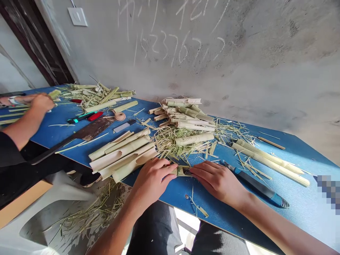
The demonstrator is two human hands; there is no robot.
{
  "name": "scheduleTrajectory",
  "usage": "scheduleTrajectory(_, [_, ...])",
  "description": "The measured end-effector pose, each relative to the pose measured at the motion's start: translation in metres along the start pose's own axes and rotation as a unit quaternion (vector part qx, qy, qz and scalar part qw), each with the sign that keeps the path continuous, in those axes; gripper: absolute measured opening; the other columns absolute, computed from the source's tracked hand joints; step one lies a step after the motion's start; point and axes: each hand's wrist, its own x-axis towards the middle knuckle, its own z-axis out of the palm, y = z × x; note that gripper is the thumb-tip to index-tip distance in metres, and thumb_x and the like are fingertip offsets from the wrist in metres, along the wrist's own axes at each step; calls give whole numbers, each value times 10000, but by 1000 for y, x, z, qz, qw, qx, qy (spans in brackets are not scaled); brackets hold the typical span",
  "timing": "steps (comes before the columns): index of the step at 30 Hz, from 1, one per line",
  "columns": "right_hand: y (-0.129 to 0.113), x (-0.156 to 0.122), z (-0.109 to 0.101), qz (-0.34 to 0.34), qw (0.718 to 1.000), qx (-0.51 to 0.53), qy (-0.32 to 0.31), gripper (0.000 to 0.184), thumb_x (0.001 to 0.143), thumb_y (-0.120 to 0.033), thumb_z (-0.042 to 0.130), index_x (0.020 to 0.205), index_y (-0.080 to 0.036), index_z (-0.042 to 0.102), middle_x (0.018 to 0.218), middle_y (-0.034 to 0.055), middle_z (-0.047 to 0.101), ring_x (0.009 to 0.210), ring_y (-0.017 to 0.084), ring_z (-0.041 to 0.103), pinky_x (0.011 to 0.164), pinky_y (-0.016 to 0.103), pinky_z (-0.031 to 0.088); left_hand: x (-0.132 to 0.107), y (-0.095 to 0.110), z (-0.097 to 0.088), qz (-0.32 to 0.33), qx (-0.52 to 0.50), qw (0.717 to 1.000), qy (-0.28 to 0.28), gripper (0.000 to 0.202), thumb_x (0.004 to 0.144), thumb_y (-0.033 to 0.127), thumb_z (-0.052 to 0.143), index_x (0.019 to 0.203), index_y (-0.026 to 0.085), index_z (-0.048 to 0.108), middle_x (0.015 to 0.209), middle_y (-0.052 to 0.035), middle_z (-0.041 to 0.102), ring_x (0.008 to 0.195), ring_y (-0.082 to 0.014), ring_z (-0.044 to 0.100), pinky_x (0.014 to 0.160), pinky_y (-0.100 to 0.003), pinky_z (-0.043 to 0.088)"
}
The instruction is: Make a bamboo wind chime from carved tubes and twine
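Both my hands meet on a short green bamboo piece (pixel 183 171) lying on the blue table (pixel 305 205) near its front edge. My left hand (pixel 152 179) curls round the piece's left end. Fingers of my right hand (pixel 216 180) are pressed together on its right end. A blue-handled knife (pixel 255 186) lies on the table just behind my right hand. Split pale bamboo slats (pixel 123 154) are stacked to the left of my left hand.
A pile of bamboo tubes and shavings (pixel 186 122) sits mid-table. Long split stalks (pixel 268 161) lie at the right. A cleaver (pixel 82 134), red and teal tools (pixel 85 117) and a cord coil (pixel 119 115) lie left. Another person's arm (pixel 29 118) works at far left.
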Motion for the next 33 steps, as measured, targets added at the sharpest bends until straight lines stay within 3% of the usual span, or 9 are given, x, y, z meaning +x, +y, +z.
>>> scheduleTrajectory(8, [5, -13, -15, -10, 998, -36, -42, 259, 1071, -146, 483, 1217, -169, 697, 1097, 66, 755, 889, 193, 708, 701, 329, 570, -1, 0, 1, -1, 3, 1000, 3, 296, 978, 213, 714, 1264, 271, 762, 1127, -41, 751, 976, -214, 699, 900, -378, 576])
scheduleTrajectory(15, [12, -25, -22, -1, 998, -50, -44, 238, 1079, -163, 498, 1210, -165, 696, 1125, 70, 758, 938, 192, 711, 763, 318, 551, -1, -2, 1, 16, 1, 1000, 0, 279, 1005, 212, 671, 1270, 251, 750, 1144, -60, 747, 1006, -225, 686, 936, -400, 565])
scheduleTrajectory(18, [11, -16, -18, -16, 999, -38, -20, 223, 1079, -169, 510, 1194, -163, 701, 1107, 57, 761, 928, 183, 705, 758, 313, 538, -1, -2, 2, 27, 4, 1000, 2, 283, 1017, 207, 649, 1283, 238, 741, 1137, -65, 745, 994, -228, 687, 912, -401, 563])
scheduleTrajectory(24, [3, 12, -6, -23, 999, -24, -33, 242, 1086, -171, 484, 1168, -147, 710, 1055, 70, 753, 878, 181, 683, 714, 313, 514, -2, -4, 3, 32, 11, 999, 7, 270, 1014, 216, 657, 1269, 225, 747, 1116, -61, 740, 972, -231, 688, 890, -394, 557])
scheduleTrajectory(30, [26, -20, -24, -3, 998, -40, -53, 230, 1081, -159, 492, 1151, -147, 711, 1072, 70, 754, 909, 183, 698, 754, 319, 528, -2, -4, 3, 27, 13, 999, 15, 270, 1010, 214, 663, 1265, 228, 751, 1110, -56, 746, 962, -227, 693, 879, -380, 552])
scheduleTrajectory(33, [28, -21, -25, -1, 998, -40, -46, 232, 1082, -164, 494, 1148, -147, 716, 1062, 68, 754, 891, 178, 694, 745, 320, 523, -2, -3, 4, 33, 17, 999, 17, 277, 1010, 209, 659, 1272, 227, 746, 1114, -59, 745, 967, -230, 689, 885, -382, 548])
